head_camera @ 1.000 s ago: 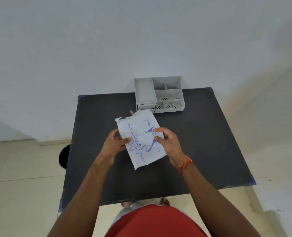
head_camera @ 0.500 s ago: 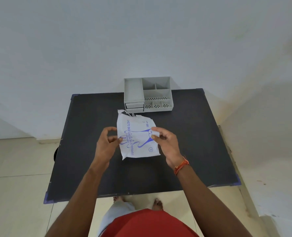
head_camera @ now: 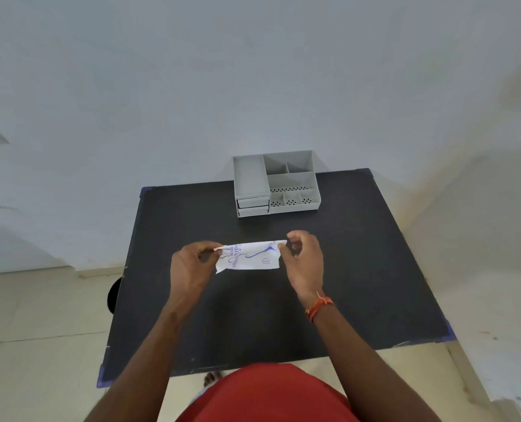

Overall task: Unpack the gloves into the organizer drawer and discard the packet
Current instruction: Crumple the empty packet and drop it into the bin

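The packet [head_camera: 248,257], a thin white pouch with blue print, hangs above the tabletop [head_camera: 359,269] on the near side of the grey organizer [head_camera: 277,184], stretched sideways between the left hand [head_camera: 192,266] and the right hand [head_camera: 304,260], each with its grip pinched closed on an upper corner. It looks very light, limp and probably a little slick, so it should sag and twist unless held taut. The top edge near those corners seems the best place to hold it for tearing open.

White packet [head_camera: 250,257], blue print
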